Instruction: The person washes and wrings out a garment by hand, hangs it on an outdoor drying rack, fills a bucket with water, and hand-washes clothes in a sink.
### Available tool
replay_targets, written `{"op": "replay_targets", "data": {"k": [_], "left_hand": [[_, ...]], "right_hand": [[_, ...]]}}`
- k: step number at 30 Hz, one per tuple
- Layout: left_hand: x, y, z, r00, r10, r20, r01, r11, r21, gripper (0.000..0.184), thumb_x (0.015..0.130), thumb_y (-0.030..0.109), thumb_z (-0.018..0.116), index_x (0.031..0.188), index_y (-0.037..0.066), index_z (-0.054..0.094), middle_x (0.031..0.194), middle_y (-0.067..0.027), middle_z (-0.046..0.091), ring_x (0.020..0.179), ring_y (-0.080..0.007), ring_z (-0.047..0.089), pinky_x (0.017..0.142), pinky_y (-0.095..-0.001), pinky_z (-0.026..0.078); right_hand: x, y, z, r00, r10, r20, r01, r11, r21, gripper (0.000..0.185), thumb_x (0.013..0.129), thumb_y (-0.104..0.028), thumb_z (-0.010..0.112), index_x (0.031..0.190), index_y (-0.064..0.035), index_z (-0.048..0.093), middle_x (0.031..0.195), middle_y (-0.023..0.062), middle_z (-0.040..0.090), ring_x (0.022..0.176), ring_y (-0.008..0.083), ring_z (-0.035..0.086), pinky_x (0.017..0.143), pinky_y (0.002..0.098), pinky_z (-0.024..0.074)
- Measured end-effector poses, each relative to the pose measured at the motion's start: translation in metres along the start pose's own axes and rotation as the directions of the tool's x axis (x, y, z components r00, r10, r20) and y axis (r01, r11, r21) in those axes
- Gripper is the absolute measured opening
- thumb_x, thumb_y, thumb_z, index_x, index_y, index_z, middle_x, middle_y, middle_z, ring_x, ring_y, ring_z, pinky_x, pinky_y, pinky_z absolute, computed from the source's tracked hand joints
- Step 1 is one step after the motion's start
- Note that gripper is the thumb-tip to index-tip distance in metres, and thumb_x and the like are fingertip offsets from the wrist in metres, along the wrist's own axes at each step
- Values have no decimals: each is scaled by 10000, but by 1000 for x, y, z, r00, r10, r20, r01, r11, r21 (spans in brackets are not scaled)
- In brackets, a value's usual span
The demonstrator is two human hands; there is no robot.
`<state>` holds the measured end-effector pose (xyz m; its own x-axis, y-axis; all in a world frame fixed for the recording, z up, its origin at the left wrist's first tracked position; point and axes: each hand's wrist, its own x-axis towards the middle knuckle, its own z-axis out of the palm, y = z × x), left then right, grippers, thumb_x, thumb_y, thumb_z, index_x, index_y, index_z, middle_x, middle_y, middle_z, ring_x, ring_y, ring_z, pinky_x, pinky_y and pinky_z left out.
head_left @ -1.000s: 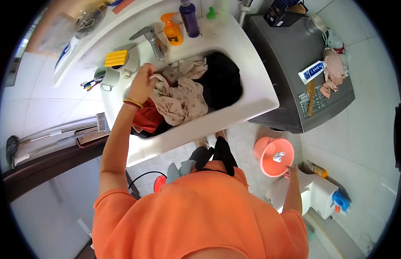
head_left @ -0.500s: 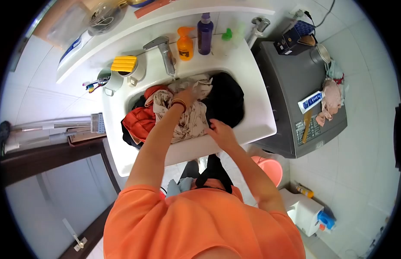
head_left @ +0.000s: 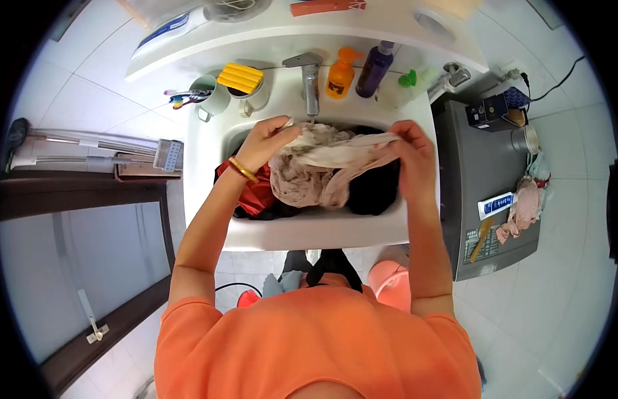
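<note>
A pale, patterned piece of clothing [head_left: 305, 176] is stretched between my two hands over the sink [head_left: 315, 233]. My left hand [head_left: 265, 143] grips its upper left edge near the faucet [head_left: 310, 83]. At the right rim, my right hand [head_left: 415, 154] pinches the other end of the cloth, pulled out in a band. The middle of the garment hangs bunched into the basin. Beneath it on the left lies a red garment [head_left: 257, 195], and a black garment [head_left: 375, 186] is on the right. Both are partly covered.
An orange pump bottle [head_left: 341, 74] and a purple bottle [head_left: 374, 70] stand behind the basin. Two cups, one topped by a yellow ridged block [head_left: 240, 78], are at the back left. A grey washing machine [head_left: 465, 173] adjoins on the right. A pink bucket [head_left: 390, 282] sits below.
My left hand has moved up and left, and my right hand up and right. The pale garment is now lifted and stretched between them. The view has shifted.
</note>
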<state>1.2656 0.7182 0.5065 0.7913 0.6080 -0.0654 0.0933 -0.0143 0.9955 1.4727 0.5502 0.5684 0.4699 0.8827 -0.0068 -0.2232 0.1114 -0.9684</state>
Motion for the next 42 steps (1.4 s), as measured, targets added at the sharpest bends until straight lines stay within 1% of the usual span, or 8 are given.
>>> {"op": "replay_targets", "data": {"k": [4,7,12,21,27,33,36,42], "left_hand": [[19,-57,12,992,-52,118,62,994,-86,252,822,267,549,861,18,533,864,-44,546,817,-140,564,686,-230,428],[35,-114,32,989,138,47,-113,514,850,367,820,377,500,1018,69,515,1036,-130,526,851,-262,554,779,-383,414],[57,-125,75,974,-52,-221,223,387,895,412,805,413,467,1063,93,474,1010,-165,540,924,-338,519,796,-450,390],[97,-181,78,972,-62,-229,233,426,874,412,813,436,436,1027,97,532,908,-172,585,860,-336,548,772,-458,402],[81,-142,52,965,-172,-197,253,807,534,332,799,371,509,942,82,589,837,-140,609,727,-271,582,623,-349,453],[56,-64,53,995,-74,70,77,996,-39,195,827,199,538,868,10,568,728,2,547,648,-52,461,594,-203,397],[49,-21,50,999,-10,44,15,992,-121,144,848,136,517,864,2,566,717,63,509,654,-9,429,588,-163,374],[23,-12,24,969,244,-27,-239,963,126,515,745,272,645,1170,75,431,1051,-66,509,948,-146,487,805,-265,390]], "right_hand": [[34,46,-25,983,181,-43,-183,982,-44,178,685,8,455,852,3,517,729,32,527,618,92,499,561,206,384],[52,127,-35,973,217,-77,-227,848,-479,206,718,-73,514,915,-19,537,833,86,537,685,159,538,599,273,434],[34,194,-15,980,-46,193,197,106,-975,360,709,-208,612,1019,-53,512,1115,148,434,1057,311,401,860,407,366],[83,302,-52,984,178,16,23,-34,-999,361,711,-236,601,1006,-39,537,915,177,559,860,342,522,761,414,416],[74,254,-45,988,151,-38,-97,404,-910,402,675,-221,629,1023,-42,534,874,177,568,858,346,535,763,409,418],[62,135,-2,851,-290,438,520,352,-778,514,629,-153,670,1096,-47,481,974,175,554,929,351,507,839,386,385],[70,139,7,947,184,262,52,720,-692,387,651,-115,630,1021,-37,545,950,175,570,904,341,526,809,362,404],[53,42,26,995,88,42,-88,996,4,316,746,5,488,1057,53,515,968,81,573,896,146,534,756,260,424]]}}
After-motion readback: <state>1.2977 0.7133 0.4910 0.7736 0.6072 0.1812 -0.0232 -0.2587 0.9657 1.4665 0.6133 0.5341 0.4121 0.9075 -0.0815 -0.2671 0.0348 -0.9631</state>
